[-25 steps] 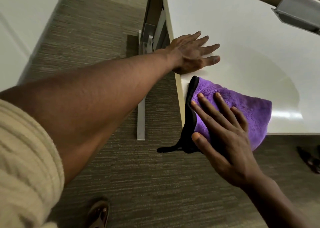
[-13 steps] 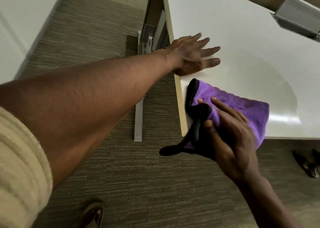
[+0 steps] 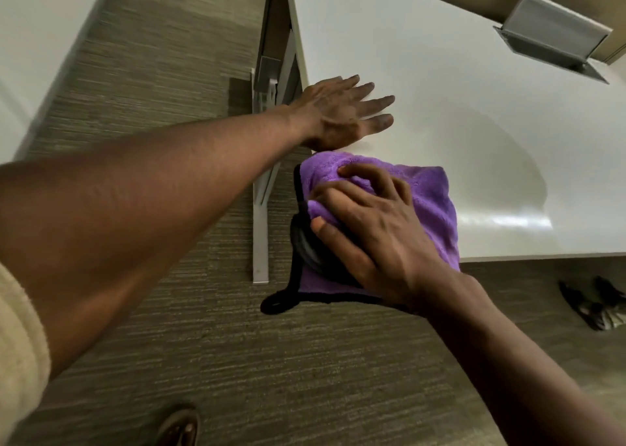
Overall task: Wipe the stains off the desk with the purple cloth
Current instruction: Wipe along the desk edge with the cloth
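The purple cloth (image 3: 430, 195) with a black hem lies over the near left corner of the white desk (image 3: 440, 83), part of it hanging off the corner. My right hand (image 3: 369, 228) is on top of it with fingers curled into the fabric, gripping a bunched fold. My left hand (image 3: 342, 113) rests flat on the desk just beyond the cloth, fingers straight and spread, at the desk's left edge. I cannot make out any stains on the glossy top.
A grey flip-up box (image 3: 555, 35) is set into the desk at the far right. The desk's metal leg (image 3: 261, 228) runs down to the carpet on the left. Dark footwear (image 3: 596, 306) lies on the floor at right; a sandalled foot (image 3: 179, 428) shows at the bottom.
My right hand went from lying flat on the cloth to gathering and gripping it, and the cloth shifted up toward my left hand. My left hand stayed in place.
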{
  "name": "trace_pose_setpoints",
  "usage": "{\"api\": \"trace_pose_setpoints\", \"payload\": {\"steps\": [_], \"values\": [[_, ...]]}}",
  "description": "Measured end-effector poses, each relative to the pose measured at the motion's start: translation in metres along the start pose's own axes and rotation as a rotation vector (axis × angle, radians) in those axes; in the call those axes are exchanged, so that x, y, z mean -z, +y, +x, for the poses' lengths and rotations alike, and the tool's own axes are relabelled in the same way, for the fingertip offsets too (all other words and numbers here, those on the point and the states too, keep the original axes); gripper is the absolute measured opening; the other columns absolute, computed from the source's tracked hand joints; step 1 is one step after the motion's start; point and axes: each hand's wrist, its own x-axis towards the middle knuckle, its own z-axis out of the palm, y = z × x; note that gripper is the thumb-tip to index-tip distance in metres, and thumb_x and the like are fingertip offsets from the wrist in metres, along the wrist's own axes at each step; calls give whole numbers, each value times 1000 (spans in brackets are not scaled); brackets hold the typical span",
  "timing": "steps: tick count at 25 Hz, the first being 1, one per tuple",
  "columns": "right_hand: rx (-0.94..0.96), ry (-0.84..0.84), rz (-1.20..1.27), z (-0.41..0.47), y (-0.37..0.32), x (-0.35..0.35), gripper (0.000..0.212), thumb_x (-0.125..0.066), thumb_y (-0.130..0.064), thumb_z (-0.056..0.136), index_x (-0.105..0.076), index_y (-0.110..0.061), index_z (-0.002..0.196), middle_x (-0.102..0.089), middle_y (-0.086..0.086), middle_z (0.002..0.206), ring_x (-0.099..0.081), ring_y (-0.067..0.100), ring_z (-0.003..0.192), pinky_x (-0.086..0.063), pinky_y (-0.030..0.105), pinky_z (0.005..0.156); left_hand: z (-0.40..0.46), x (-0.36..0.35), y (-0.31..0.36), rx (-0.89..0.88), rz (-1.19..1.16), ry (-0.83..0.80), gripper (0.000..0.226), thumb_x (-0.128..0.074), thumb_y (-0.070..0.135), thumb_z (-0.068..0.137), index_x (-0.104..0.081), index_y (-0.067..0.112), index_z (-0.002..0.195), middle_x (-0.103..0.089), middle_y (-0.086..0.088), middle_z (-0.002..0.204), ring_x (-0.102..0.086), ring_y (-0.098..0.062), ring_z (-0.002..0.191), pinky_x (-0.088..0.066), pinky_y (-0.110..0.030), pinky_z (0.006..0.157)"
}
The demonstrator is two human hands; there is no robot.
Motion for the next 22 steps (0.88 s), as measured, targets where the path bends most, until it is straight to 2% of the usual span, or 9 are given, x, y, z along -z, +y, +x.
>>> {"api": "trace_pose_setpoints", "payload": {"steps": [2,4,7,10,13,16,20,22], "values": [[81,-37,-52,-2,-5,-2,27,-37,-51,106,-56,-32,102,-60,-17,109,-44,20,130,-31,46,108,-1,1,-1,-14,6,-8,70,-7,71,97,-9,39,160,-9,-4,170,-5,-24,157,-6,-43,127],[136,-72,9,-2,0,0,28,-39,-51,106,-58,-32,101,-60,-17,105,-45,16,129,-29,48,111,-2,0,-2,-14,-5,-7,71,-6,72,96,-9,40,159,-8,-3,170,-4,-23,157,-5,-42,127],[56,-57,83,8,9,6,32,-42,-52,106,-64,-31,112,-65,-19,116,-43,14,133,-30,44,109,0,-1,-2,-6,-6,-10,73,-7,73,94,-9,41,159,-7,-3,170,-4,-23,157,-4,-41,127],[-17,-52,5,12,-1,4,33,-41,-56,103,-61,-33,116,-62,-20,124,-38,20,138,-32,46,107,2,-2,-3,-7,-10,3,75,-6,74,92,-10,40,159,-8,-4,170,-5,-23,157,-4,-40,126],[54,-58,38,0,-5,-1,30,-42,-55,102,-61,-32,102,-60,-19,105,-45,21,129,-32,51,106,3,-5,-5,-6,-15,-6,81,0,79,87,-7,42,158,-6,-3,170,-3,-22,157,-4,-40,127],[62,-74,170,0,1,3,26,-47,-52,103,-62,-33,94,-57,-21,92,-44,14,119,-30,47,105,4,-7,-7,1,-12,-2,87,4,82,81,-7,43,158,-6,-2,170,-3,-21,157,-4,-40,127],[-30,-119,81,21,5,11,33,-43,-54,105,-67,-33,113,-65,-21,116,-39,15,128,-30,48,105,5,-5,-5,-2,-11,3,82,-3,79,86,-11,42,158,-9,-5,169,-6,-24,156,-5,-41,126],[-8,-106,7,19,1,9,35,-43,-57,103,-66,-33,113,-64,-20,119,-40,19,133,-31,50,107,5,-5,-6,-1,-3,7,77,-7,76,90,-12,40,159,-10,-6,169,-7,-25,156,-6,-42,126]]}}
